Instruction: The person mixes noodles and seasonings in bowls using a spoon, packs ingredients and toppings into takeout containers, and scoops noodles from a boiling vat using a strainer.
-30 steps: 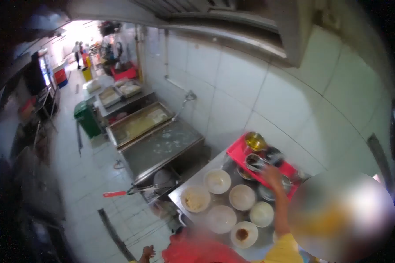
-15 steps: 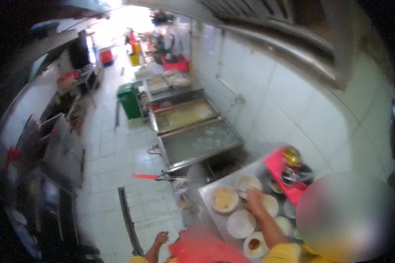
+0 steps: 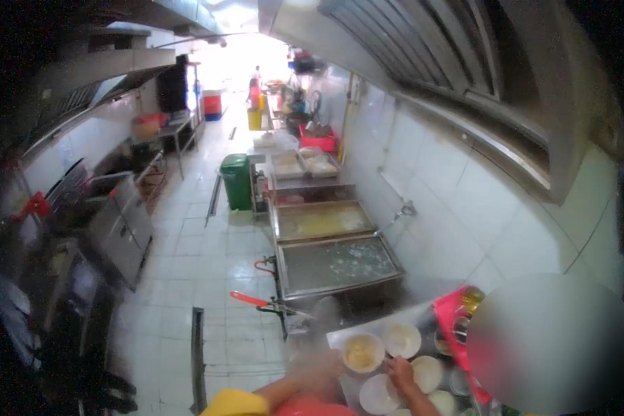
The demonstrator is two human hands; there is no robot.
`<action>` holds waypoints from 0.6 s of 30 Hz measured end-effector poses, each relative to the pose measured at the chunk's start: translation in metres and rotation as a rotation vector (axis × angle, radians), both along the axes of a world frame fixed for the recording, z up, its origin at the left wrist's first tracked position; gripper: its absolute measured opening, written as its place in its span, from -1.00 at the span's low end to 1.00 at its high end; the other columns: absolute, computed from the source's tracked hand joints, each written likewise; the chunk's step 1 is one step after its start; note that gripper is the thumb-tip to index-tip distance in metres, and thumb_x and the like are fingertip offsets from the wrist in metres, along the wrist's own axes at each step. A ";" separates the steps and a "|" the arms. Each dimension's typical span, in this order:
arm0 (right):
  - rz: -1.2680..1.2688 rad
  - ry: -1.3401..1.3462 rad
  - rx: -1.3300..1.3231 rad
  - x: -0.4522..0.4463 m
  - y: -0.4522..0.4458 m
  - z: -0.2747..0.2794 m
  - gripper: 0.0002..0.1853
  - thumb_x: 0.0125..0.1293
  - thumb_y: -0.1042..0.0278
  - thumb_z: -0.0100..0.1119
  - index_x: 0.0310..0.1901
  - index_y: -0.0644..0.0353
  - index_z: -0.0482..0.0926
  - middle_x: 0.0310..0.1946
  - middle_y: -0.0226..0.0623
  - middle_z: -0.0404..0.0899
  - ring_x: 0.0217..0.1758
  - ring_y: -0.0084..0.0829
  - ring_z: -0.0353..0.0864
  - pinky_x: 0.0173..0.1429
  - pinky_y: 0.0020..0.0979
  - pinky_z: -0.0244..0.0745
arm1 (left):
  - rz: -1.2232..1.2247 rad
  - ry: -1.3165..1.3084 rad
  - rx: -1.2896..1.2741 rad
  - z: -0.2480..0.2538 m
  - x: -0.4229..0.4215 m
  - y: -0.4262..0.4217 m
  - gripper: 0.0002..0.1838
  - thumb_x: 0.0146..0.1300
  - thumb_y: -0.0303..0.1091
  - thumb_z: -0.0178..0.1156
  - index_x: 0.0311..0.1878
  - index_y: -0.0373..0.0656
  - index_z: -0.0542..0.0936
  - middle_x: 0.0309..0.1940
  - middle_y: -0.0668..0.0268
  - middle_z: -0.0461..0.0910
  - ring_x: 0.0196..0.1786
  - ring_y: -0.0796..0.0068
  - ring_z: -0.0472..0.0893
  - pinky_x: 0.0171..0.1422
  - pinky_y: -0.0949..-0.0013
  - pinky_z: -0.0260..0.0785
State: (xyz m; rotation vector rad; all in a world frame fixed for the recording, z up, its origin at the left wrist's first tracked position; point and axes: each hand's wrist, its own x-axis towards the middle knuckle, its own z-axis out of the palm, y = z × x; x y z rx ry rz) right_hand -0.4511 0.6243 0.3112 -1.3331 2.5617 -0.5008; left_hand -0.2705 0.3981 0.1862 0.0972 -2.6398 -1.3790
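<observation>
A white bowl with pale yellowish food stands at the near corner of the metal table, between my two hands. My left hand is at its left rim, blurred by steam, so its grip cannot be made out. At the lower right rim is my right hand, its fingers curled closed; what they hold is too small to name. A second bowl with pale contents stands just beyond my right hand. An emptier-looking white bowl lies nearer me, and a further bowl is to the right.
Two steaming rectangular vats, one greyish and one yellowish, stand ahead. An orange-handled tool juts over the aisle. A pink tray with metal containers lies right. A green bin stands farther off.
My left hand has come from beside my body to the food bowl's left rim. My right hand has moved from above the second bowl toward the food bowl. The view has tilted up.
</observation>
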 end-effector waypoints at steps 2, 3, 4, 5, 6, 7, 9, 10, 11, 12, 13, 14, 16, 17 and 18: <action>0.193 0.321 0.011 0.008 0.019 -0.005 -0.82 0.12 0.26 0.04 -0.43 0.16 0.58 -0.45 -0.14 0.46 -0.33 -0.08 0.45 -0.21 -0.12 0.36 | -0.015 -0.014 -0.034 -0.002 -0.016 0.006 -0.44 0.01 -0.11 0.20 0.08 -0.15 0.42 -0.08 0.07 0.50 0.02 0.05 0.45 0.11 0.14 0.29; 0.176 0.319 0.017 0.010 0.028 -0.008 -0.82 0.12 0.26 0.04 -0.43 0.16 0.58 -0.45 -0.14 0.46 -0.33 -0.08 0.45 -0.21 -0.12 0.36 | 0.000 -0.041 -0.075 -0.004 -0.024 0.008 -0.43 0.00 -0.11 0.20 0.08 -0.16 0.42 -0.09 0.07 0.50 0.02 0.05 0.45 0.11 0.14 0.29; 0.166 0.359 -0.036 0.026 0.033 0.011 -0.83 0.11 0.27 0.05 -0.45 0.16 0.55 -0.44 -0.14 0.45 -0.32 -0.10 0.45 -0.24 -0.12 0.35 | 0.030 -0.071 -0.120 -0.009 -0.029 0.010 -0.43 -0.01 -0.10 0.21 0.08 -0.16 0.42 -0.09 0.07 0.50 0.02 0.05 0.45 0.10 0.14 0.28; 0.152 0.395 -0.086 0.037 0.034 0.026 -0.84 0.10 0.28 0.06 -0.48 0.17 0.52 -0.43 -0.15 0.44 -0.32 -0.11 0.44 -0.27 -0.12 0.35 | 0.064 -0.105 -0.171 -0.016 -0.035 0.012 -0.42 -0.02 -0.10 0.22 0.08 -0.16 0.42 -0.09 0.07 0.51 0.02 0.05 0.45 0.10 0.13 0.28; 0.130 0.404 0.000 0.040 0.032 0.037 -0.85 0.10 0.28 0.06 -0.44 0.17 0.51 -0.41 -0.14 0.44 -0.30 -0.12 0.44 -0.28 -0.12 0.33 | 0.104 -0.151 -0.240 -0.028 -0.040 0.011 -0.41 -0.03 -0.09 0.23 0.08 -0.16 0.42 -0.09 0.07 0.51 0.02 0.05 0.45 0.10 0.13 0.28; 0.104 0.405 0.092 0.042 0.034 0.043 -0.86 0.11 0.29 0.06 -0.40 0.17 0.51 -0.38 -0.13 0.44 -0.29 -0.14 0.44 -0.29 -0.13 0.32 | 0.129 -0.202 -0.317 -0.047 -0.046 0.009 -0.40 -0.04 -0.09 0.24 0.08 -0.17 0.42 -0.09 0.07 0.51 0.03 0.04 0.45 0.10 0.13 0.28; 0.045 0.460 -0.040 0.020 0.048 0.002 -0.87 0.13 0.31 0.05 -0.35 0.15 0.53 -0.45 -0.12 0.43 -0.36 -0.10 0.43 -0.33 -0.09 0.29 | 0.043 -0.239 -0.418 -0.068 -0.052 0.002 -0.32 -0.13 -0.02 0.30 0.07 -0.19 0.42 -0.12 0.04 0.51 0.01 0.05 0.46 0.10 0.11 0.27; 0.026 0.409 -0.162 0.048 0.027 0.079 -0.87 0.14 0.33 0.04 -0.33 0.12 0.55 -0.49 -0.13 0.43 -0.39 -0.12 0.44 -0.36 -0.10 0.27 | -0.037 -0.108 -0.514 -0.070 -0.048 0.000 -0.24 -0.14 0.07 0.31 0.09 -0.22 0.40 -0.12 0.02 0.50 -0.04 0.05 0.48 0.09 0.15 0.29; -0.011 0.380 -0.033 0.038 0.034 0.063 -0.82 0.18 0.34 -0.02 -0.22 0.14 0.53 -0.44 -0.12 0.44 -0.34 -0.12 0.46 -0.30 -0.11 0.31 | 0.049 -0.074 -0.276 -0.038 -0.039 0.005 -0.30 -0.03 0.06 0.24 0.10 -0.24 0.39 -0.11 0.02 0.51 -0.04 0.08 0.49 0.09 0.18 0.30; -0.039 0.359 0.084 0.024 0.038 0.043 -0.76 0.22 0.34 -0.07 -0.12 0.15 0.51 -0.38 -0.11 0.46 -0.30 -0.13 0.47 -0.24 -0.12 0.35 | 0.148 -0.042 -0.048 0.011 -0.032 0.013 -0.36 0.09 0.04 0.16 0.10 -0.25 0.39 -0.09 0.02 0.51 -0.05 0.11 0.50 0.09 0.22 0.30; -0.096 0.314 0.066 0.022 0.035 0.044 -0.76 0.21 0.36 -0.07 -0.12 0.16 0.51 -0.37 -0.11 0.46 -0.29 -0.13 0.48 -0.25 -0.11 0.35 | 0.116 -0.053 -0.039 0.026 -0.030 0.023 -0.36 0.09 0.04 0.16 0.10 -0.25 0.39 -0.09 0.02 0.51 -0.05 0.11 0.50 0.09 0.22 0.30; -0.146 0.271 0.043 0.024 0.027 0.045 -0.75 0.20 0.37 -0.06 -0.11 0.16 0.51 -0.37 -0.11 0.46 -0.28 -0.13 0.48 -0.25 -0.10 0.35 | 0.233 -0.028 0.232 0.036 -0.028 0.029 -0.43 0.18 -0.02 0.06 0.11 -0.27 0.37 -0.08 0.04 0.51 -0.04 0.17 0.50 0.09 0.25 0.30; -0.138 0.345 -0.001 0.023 0.015 0.048 -0.79 0.19 0.35 -0.04 -0.19 0.13 0.54 -0.41 -0.12 0.45 -0.32 -0.14 0.48 -0.27 -0.14 0.36 | 0.345 -0.002 0.498 0.063 -0.026 0.033 -0.49 0.27 -0.07 -0.03 0.12 -0.30 0.36 -0.07 0.05 0.51 -0.03 0.22 0.49 0.10 0.28 0.30; -0.110 0.420 -0.049 0.024 0.009 0.050 -0.82 0.18 0.33 -0.02 -0.27 0.09 0.58 -0.45 -0.13 0.45 -0.35 -0.15 0.48 -0.29 -0.18 0.37 | 0.330 -0.048 0.410 0.075 -0.023 0.034 -0.53 0.30 -0.14 -0.10 0.13 -0.31 0.35 -0.06 0.05 0.51 -0.02 0.25 0.49 0.11 0.29 0.29; -0.115 0.419 -0.050 0.025 0.001 0.050 -0.82 0.18 0.33 -0.02 -0.27 0.09 0.58 -0.45 -0.13 0.45 -0.35 -0.15 0.48 -0.29 -0.18 0.37 | 0.317 -0.092 0.322 0.082 -0.022 0.034 -0.56 0.33 -0.21 -0.17 0.13 -0.33 0.34 -0.06 0.05 0.51 0.00 0.28 0.48 0.11 0.29 0.29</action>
